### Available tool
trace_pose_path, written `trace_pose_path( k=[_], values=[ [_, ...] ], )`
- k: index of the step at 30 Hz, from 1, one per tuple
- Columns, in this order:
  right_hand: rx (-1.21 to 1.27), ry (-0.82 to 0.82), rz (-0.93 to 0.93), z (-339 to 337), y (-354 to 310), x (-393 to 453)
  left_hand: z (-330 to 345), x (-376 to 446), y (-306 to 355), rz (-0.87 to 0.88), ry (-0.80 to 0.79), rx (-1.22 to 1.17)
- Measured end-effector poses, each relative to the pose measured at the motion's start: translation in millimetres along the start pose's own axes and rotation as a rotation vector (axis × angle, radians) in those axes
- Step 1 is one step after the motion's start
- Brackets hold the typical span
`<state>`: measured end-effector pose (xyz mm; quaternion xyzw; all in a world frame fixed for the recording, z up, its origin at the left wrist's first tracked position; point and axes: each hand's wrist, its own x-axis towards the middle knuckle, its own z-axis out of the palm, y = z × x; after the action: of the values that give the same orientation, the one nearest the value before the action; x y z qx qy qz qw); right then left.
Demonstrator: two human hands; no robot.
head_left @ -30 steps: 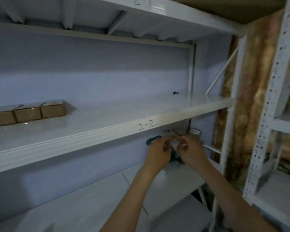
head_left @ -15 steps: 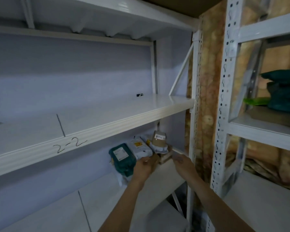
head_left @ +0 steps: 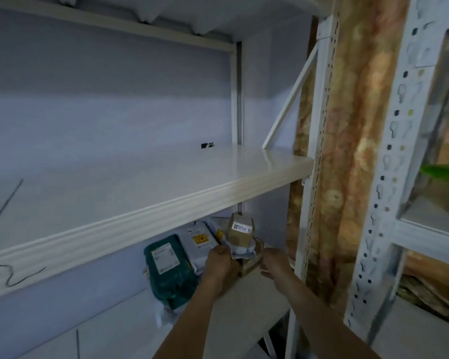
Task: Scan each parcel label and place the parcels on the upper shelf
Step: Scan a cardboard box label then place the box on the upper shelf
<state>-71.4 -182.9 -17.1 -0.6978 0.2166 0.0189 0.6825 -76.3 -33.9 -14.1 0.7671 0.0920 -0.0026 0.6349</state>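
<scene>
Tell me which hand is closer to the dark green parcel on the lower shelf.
Left. The left hand sits just right of the dark green parcel; the right hand is farther right, past the small brown box.

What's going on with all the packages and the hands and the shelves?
Green parcel: leaning on the lower shelf, label showing.
Grey parcel: leaning beside it, left hand touching.
Small brown box: on top, label facing out.
Right hand: by the cardboard, grip unclear.
Upper shelf: no parcels in view.
</scene>
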Motion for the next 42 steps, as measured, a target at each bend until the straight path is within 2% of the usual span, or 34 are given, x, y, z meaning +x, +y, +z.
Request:
trace_pose_path(
  k=[11,14,17,22,25,29,32,38,42],
  values=[
    [-0.096,-0.081,0.016,24.5,-9.1,130.2,28.0,135.5,-5.2,-0.145,0.016,-0.170],
    [-0.104,-0.084,0.024,28.7,-14.4,162.7,38.9,156.4,-5.2,-0.138,0.051,-0.125],
    [-0.130,-0.099,0.034,38.7,-17.7,204.4,48.5,172.2,-6.3,-0.112,0.020,-0.098],
    [-0.152,-0.189,0.075,58.8,11.1,286.6,66.4,224.5,-25.7,-0.133,-0.014,-0.131],
    [-0.069,-0.111,-0.001,66.0,37.3,328.9,69.5,213.5,-13.8,-0.142,-0.007,-0.161],
    [0.019,-0.034,-0.048,66.3,40.3,311.4,68.3,198.9,-9.6,-0.095,0.063,-0.244],
    [0.021,-0.064,-0.109,56.6,4.6,227.8,60.8,166.9,-1.8,-0.078,0.074,-0.326],
    [0.188,-0.356,-0.065,68.8,18.8,180.9,29.2,115.5,-8.7,-0.107,0.082,-0.319],
    [0.221,-0.521,-0.046,88.1,29.5,141.2,-3.8,82.1,-22.7,-0.046,0.139,-0.300]
  ],
)
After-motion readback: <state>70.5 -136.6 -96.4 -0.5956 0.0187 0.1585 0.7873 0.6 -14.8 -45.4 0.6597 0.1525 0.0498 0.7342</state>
